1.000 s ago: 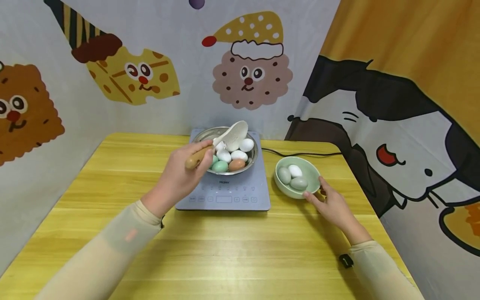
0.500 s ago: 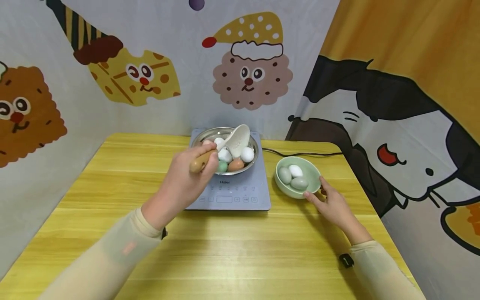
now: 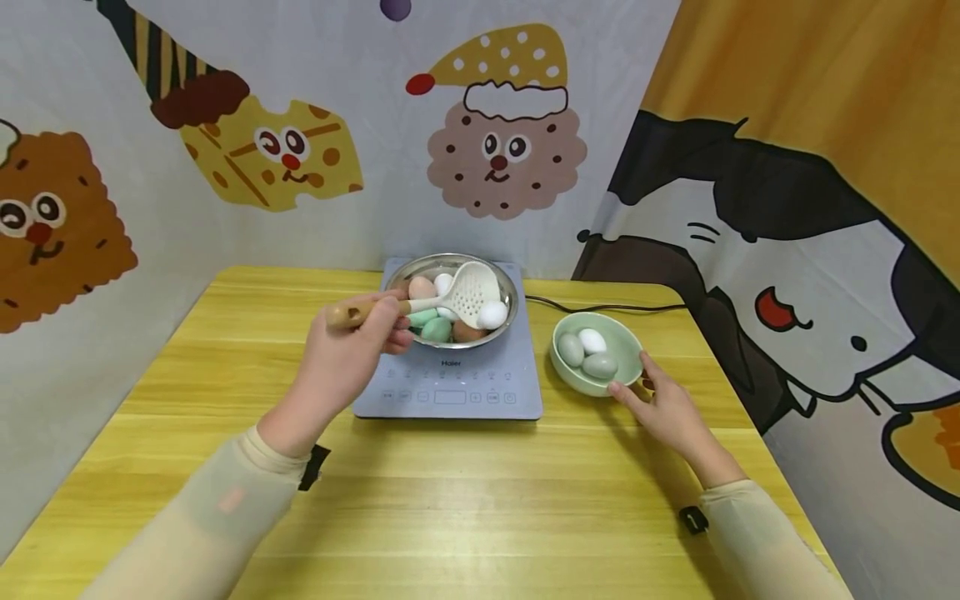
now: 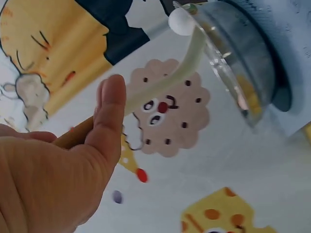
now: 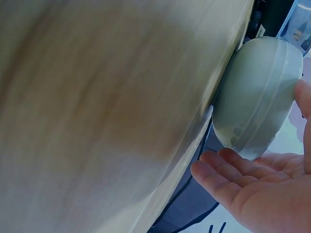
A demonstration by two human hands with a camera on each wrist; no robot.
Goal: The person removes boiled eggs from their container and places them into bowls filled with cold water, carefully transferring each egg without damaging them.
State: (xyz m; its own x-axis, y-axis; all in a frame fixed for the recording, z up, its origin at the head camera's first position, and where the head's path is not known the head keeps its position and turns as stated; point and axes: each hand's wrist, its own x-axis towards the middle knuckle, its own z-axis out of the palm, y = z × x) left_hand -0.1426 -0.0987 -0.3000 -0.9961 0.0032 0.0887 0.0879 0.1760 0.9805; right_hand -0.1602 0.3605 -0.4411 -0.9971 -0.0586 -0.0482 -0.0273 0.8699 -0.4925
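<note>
My left hand point(image 3: 337, 360) grips the wooden handle of a slotted spoon point(image 3: 472, 290). The spoon's pale, perforated head is over the eggs in a round metal pan point(image 3: 509, 287), its right edge against a white egg point(image 3: 492, 314). Green, white and brownish eggs fill the pan, some hidden behind the spoon and hand. On the right, my right hand point(image 3: 667, 412) holds the rim and side of a light green bowl point(image 3: 624, 337). Inside the bowl lie two grey-green eggs point(image 3: 599, 365) and a white egg point(image 3: 592, 340). The right wrist view shows the bowl's outer wall point(image 5: 260, 92) beside the fingers.
Under the pan is a flat induction cooker point(image 3: 450, 408) with a touch panel. Its black cable point(image 3: 600, 307) runs right along the back of the wooden table point(image 3: 480, 508). A cartoon-printed curtain point(image 3: 390, 167) hangs behind.
My left hand has drawn back to the left, and the spoon's head has dropped and turned flatter above the eggs. Some eggs in the pan have shifted. My right hand and the bowl stay put.
</note>
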